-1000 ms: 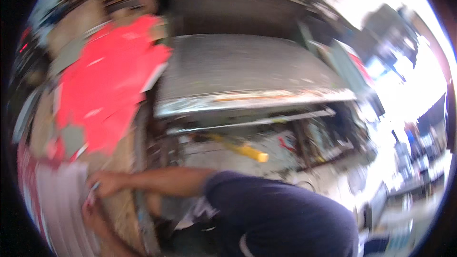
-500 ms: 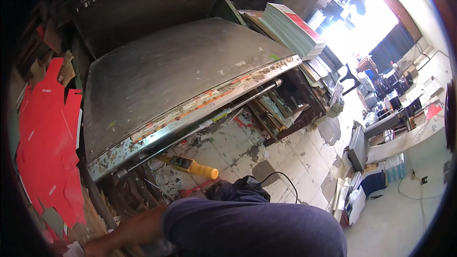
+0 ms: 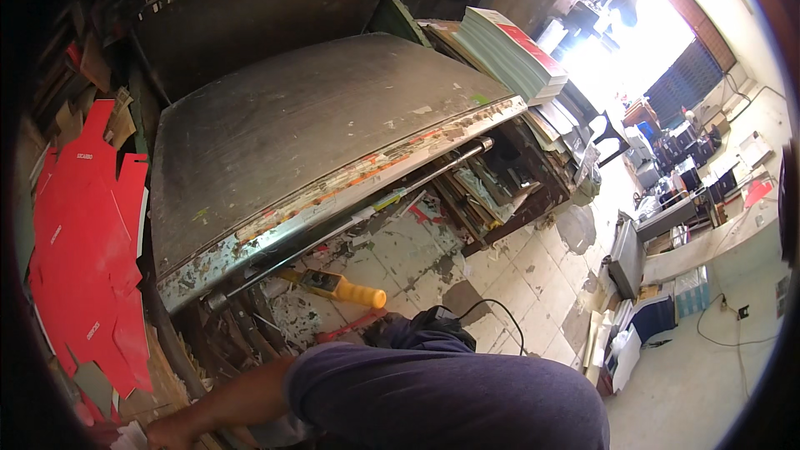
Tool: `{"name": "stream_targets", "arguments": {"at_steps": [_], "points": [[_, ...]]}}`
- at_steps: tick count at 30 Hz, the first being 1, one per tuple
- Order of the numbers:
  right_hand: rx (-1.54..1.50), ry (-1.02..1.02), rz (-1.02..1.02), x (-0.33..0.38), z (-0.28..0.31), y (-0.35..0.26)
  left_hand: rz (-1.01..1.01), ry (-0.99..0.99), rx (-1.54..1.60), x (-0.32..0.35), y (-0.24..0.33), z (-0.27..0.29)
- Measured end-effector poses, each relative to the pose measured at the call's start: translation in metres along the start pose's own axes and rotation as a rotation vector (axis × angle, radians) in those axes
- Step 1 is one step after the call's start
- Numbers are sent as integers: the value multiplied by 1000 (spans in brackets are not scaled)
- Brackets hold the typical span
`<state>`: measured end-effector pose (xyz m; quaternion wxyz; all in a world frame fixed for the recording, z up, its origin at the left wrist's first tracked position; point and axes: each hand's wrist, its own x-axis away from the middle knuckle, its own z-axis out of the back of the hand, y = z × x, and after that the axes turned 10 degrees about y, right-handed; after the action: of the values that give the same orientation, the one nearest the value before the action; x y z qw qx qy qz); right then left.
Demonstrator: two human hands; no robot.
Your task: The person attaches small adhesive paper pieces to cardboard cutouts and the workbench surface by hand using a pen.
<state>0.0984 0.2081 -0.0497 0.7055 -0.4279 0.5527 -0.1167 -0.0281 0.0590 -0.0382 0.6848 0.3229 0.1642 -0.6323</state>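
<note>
**Operator:** Reaching low at the frame's bottom-left, my left hand [image 3: 171, 432] rests on pale sheets [image 3: 125, 437]; I cannot tell whether it grips them. My right hand is out of view.

**Inspector:** Hazards?

**Operator:** The red card blanks [image 3: 83, 242] are stacked just above that hand; a careless pull could topple them. The steel platen [image 3: 308, 125] overhangs to the right.
</note>
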Motion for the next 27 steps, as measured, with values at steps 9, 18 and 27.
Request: {"name": "stream_targets", "arguments": {"at_steps": [9,18,27], "points": [[-73,-63,-109,9,12,-28,261,-9,332,6,1,9],[-77,-95,-144,5,4,-15,-28,33,114,-4,19,13],[-32,-78,-153,12,6,-3,-65,35,108,-7,38,12]]}}
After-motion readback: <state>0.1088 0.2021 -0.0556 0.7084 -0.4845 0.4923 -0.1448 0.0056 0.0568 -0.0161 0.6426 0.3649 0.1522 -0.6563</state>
